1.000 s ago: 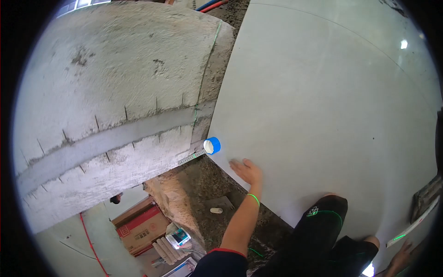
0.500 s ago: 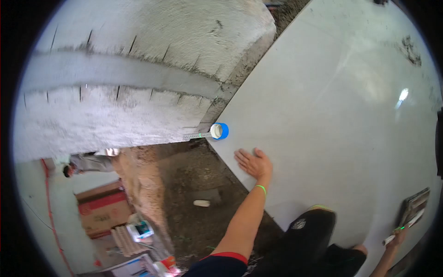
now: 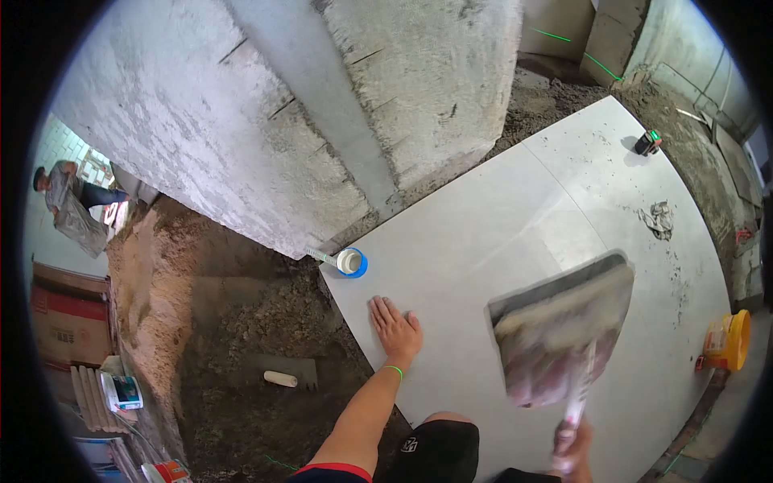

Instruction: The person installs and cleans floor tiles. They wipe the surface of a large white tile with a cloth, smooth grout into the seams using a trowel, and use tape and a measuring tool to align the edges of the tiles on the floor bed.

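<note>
My left hand (image 3: 396, 330) lies flat on a large pale floor tile (image 3: 451, 266), fingers stretched out. Above it, at the tile's corner by the wall, sits a small round white-and-blue piece (image 3: 352, 262) with a ruled strip running toward the wall. My right hand (image 3: 572, 451) grips the handle of a broad, paddle-shaped tile beater (image 3: 564, 330). Its wide, dirty head is smeared by motion over the tile, and I cannot tell whether it touches the surface.
A notched trowel (image 3: 280, 378) lies on the mortar bed at left. Farther out on the tiles are a laser level (image 3: 648, 142) and a crumpled rag (image 3: 659, 219). A yellow bucket (image 3: 729, 340) stands at right. Another person (image 3: 71, 208) is at far left, near a cardboard box (image 3: 71, 326).
The tile beater has swung from the lower right edge up and inward over the tile. The view has turned, bringing the laser level and yellow bucket into sight. My left hand stays flat.
</note>
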